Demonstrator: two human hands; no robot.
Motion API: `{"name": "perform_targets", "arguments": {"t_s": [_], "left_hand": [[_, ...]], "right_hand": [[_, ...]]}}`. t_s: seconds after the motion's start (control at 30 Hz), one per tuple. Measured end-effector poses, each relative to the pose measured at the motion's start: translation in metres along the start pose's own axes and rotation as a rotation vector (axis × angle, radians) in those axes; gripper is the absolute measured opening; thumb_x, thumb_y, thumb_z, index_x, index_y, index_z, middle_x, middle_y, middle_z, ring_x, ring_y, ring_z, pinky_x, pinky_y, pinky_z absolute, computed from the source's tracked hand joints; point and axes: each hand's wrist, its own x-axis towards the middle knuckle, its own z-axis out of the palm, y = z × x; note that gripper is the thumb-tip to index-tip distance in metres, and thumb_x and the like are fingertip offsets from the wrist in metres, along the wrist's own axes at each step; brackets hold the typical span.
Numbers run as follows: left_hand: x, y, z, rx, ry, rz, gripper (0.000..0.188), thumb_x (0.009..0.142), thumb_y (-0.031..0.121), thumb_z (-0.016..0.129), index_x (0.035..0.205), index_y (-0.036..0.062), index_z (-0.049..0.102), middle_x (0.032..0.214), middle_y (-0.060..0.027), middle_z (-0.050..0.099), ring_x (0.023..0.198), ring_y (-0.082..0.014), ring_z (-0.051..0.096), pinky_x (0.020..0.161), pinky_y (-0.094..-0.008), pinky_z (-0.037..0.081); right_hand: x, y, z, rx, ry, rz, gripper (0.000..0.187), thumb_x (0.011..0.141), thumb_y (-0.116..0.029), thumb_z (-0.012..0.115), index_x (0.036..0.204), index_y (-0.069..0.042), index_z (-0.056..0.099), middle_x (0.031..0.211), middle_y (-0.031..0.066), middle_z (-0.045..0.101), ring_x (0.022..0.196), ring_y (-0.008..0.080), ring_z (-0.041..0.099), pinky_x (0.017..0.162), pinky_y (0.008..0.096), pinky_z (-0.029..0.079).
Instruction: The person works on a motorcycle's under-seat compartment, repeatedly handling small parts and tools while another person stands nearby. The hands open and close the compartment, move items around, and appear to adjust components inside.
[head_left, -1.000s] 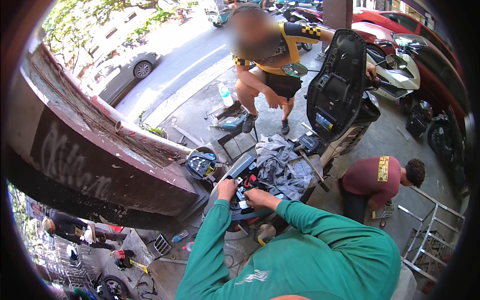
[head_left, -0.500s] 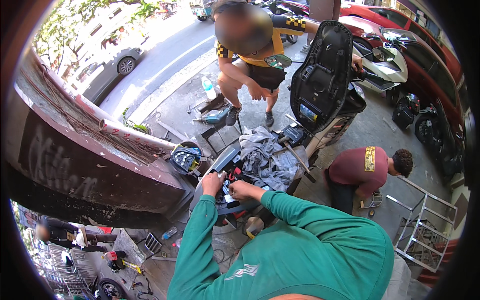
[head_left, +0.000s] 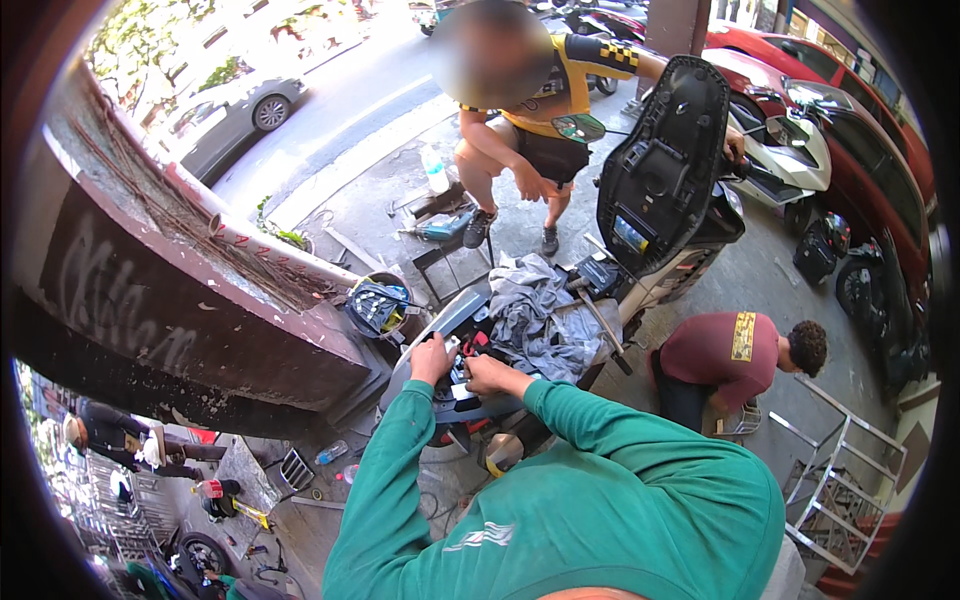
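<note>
Scooter tail section (head_left: 467,307) sits under and ahead of the fingers, long axis running forward-right toward the raised seat (head_left: 665,165). Left hand (head_left: 432,358) at its left side, right hand (head_left: 492,375) just beside, nearer the grey cloth (head_left: 535,310). Red part (head_left: 476,346) just ahead of right fingers. Both hands' fingers look curled in; can't tell what, if anything, they're clamped on.

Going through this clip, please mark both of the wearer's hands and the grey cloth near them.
Left hand (head_left: 432,358): head view, on the back of the hand.
Right hand (head_left: 487,375): head view, on the back of the hand.
Grey cloth (head_left: 526,302): head view, on its crumpled folds.
</note>
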Motion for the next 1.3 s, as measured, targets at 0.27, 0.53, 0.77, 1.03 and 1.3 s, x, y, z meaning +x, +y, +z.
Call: {"name": "perform_targets", "arguments": {"t_s": [0.27, 0.53, 0.77, 1.03, 1.3], "left_hand": [[0.004, 0.002, -0.009, -0.060, 0.042, -0.017, 0.046, 0.093, 0.039, 0.057, 0.074, 0.0014, 0.076, 0.080, -0.0220, 0.073, 0.078, -0.0382, 0.073, 0.074, -0.0482, 0.058], [0.005, -0.004, -0.009, -0.041, 0.003, 0.058, 0.026, 0.086, 0.027, 0.061, 0.096, 0.0052, 0.071, 0.083, -0.0192, 0.074, 0.077, -0.0362, 0.073, 0.072, -0.0498, 0.059], [-0.002, -0.004, -0.007, -0.079, 0.119, -0.032, 0.046, 0.091, 0.047, 0.063, 0.090, 0.0018, 0.069, 0.083, -0.0203, 0.073, 0.075, -0.0389, 0.072, 0.070, -0.0481, 0.058], [-0.017, 0.000, -0.026, -0.229, 0.151, 0.018, 0.038, 0.086, 0.043, 0.073, 0.097, 0.0073, 0.067, 0.088, -0.0120, 0.071, 0.083, -0.0321, 0.071, 0.072, -0.0465, 0.054], [-0.039, 0.004, -0.029, -0.274, 0.175, -0.245, 0.041, 0.074, 0.034, 0.084, 0.106, 0.0123, 0.073, 0.127, -0.0102, 0.052, 0.124, -0.0332, 0.045, 0.099, -0.0489, 0.040]], "right_hand": [[0.007, 0.008, 0.014, -0.135, -0.012, 0.078, 0.023, 0.089, -0.022, 0.059, 0.096, -0.002, 0.068, 0.092, 0.0239, 0.071, 0.093, 0.0436, 0.068, 0.085, 0.0511, 0.055], [0.001, 0.012, -0.005, 0.049, 0.142, -0.275, 0.020, 0.080, -0.020, 0.070, 0.090, -0.003, 0.073, 0.088, 0.0200, 0.070, 0.086, 0.0382, 0.069, 0.078, 0.0460, 0.055], [-0.017, 0.049, -0.014, 1.290, -0.062, 0.404, 0.022, 0.092, -0.026, 0.057, 0.097, -0.005, 0.063, 0.075, 0.0072, 0.061, 0.068, 0.0173, 0.063, 0.042, 0.0317, 0.048], [-0.004, 0.038, -0.030, 1.148, -0.010, 0.470, 0.033, 0.092, -0.037, 0.060, 0.091, -0.005, 0.065, 0.076, 0.0049, 0.059, 0.069, 0.0179, 0.063, 0.050, 0.0332, 0.053], [0.087, -0.005, -0.017, -0.004, 0.018, 0.245, 0.058, 0.096, -0.051, 0.054, 0.103, 0.003, 0.075, 0.106, 0.0314, 0.069, 0.105, 0.0473, 0.066, 0.094, 0.0504, 0.052]]}}
